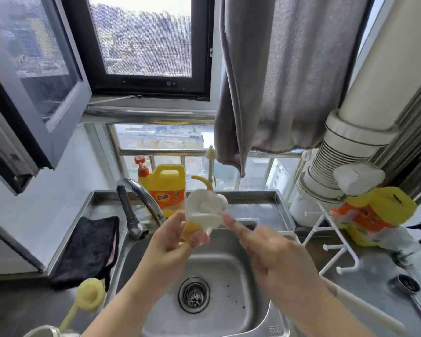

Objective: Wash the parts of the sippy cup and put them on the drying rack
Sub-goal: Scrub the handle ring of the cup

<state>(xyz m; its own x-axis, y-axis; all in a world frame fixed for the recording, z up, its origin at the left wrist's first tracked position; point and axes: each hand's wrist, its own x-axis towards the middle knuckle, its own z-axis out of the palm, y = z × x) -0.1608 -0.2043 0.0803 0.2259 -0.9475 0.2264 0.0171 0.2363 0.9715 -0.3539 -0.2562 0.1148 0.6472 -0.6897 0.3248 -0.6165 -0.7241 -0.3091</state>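
My left hand (174,235) holds a white and yellow sippy cup lid (206,210) above the steel sink (250,310), just right of the faucet spout (146,200). My right hand (265,249) is beside it, its index finger stretched out and touching the lid's right edge. A yellow ring with a straw-like stem (89,294) lies on the counter at the lower left, next to a clear cup rim (44,331) at the frame's bottom. The white peg drying rack (331,242) stands right of the sink with nothing on its pegs.
A yellow dish-soap jug (167,186) and a thin brush (210,164) stand behind the sink. A black cloth (93,249) lies at the left. A yellow and orange bag (372,215), a white pipe (350,142) and a metal scoop (407,288) are at the right.
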